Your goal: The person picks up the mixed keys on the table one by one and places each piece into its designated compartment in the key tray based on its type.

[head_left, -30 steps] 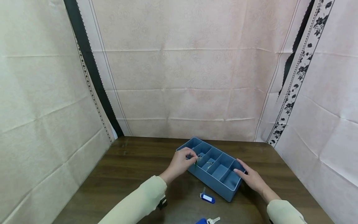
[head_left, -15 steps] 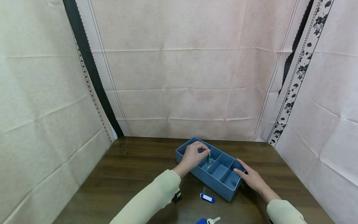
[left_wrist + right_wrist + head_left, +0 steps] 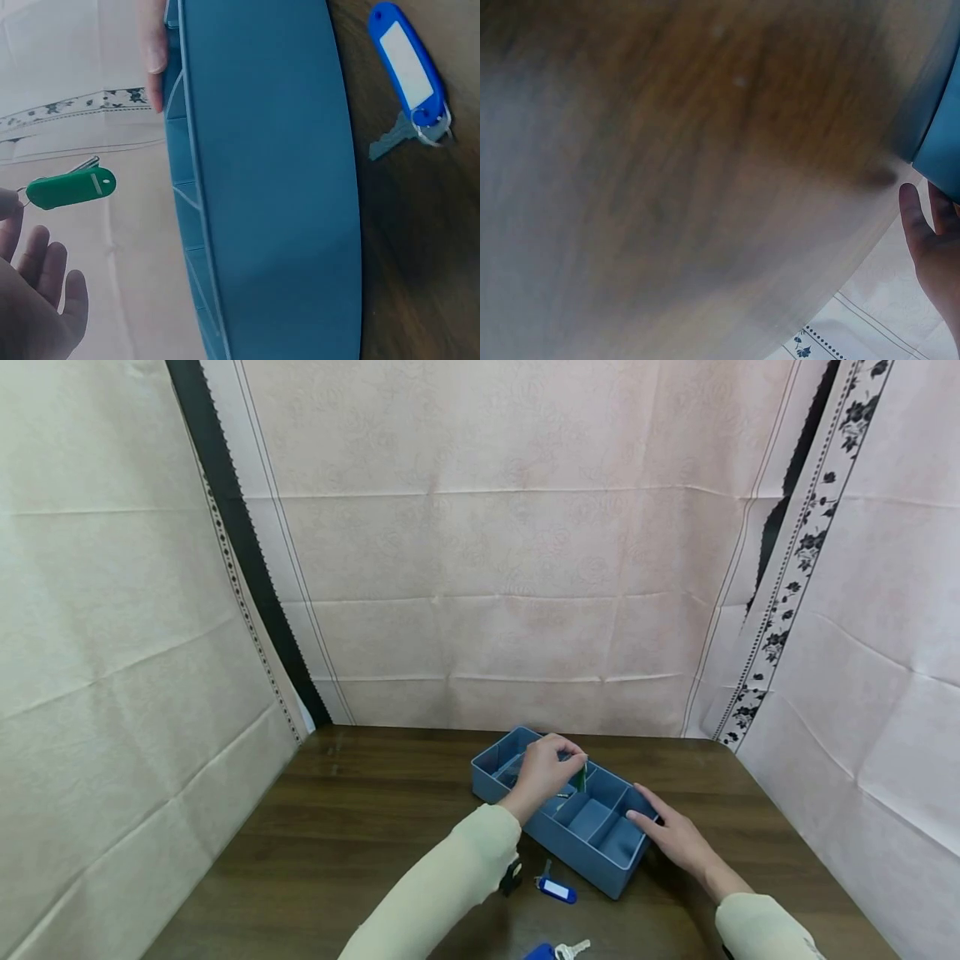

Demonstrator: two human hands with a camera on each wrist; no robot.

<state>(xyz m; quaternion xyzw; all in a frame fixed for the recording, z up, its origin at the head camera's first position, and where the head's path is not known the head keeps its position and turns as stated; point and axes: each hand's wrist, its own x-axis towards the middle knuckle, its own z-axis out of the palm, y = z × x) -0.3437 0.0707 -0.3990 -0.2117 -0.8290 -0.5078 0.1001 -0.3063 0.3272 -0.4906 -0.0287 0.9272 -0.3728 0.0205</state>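
Blue box at right edge, touched by right hand; blurred wooden tabletop; white cloth below.

Before me, a dark brown, wood-grained table with rounded far corners. Creased, pale pinkish cloth hangs behind its far edge; paler cloths flank both sides, the right bordered with dark flowers. Soft, even light.
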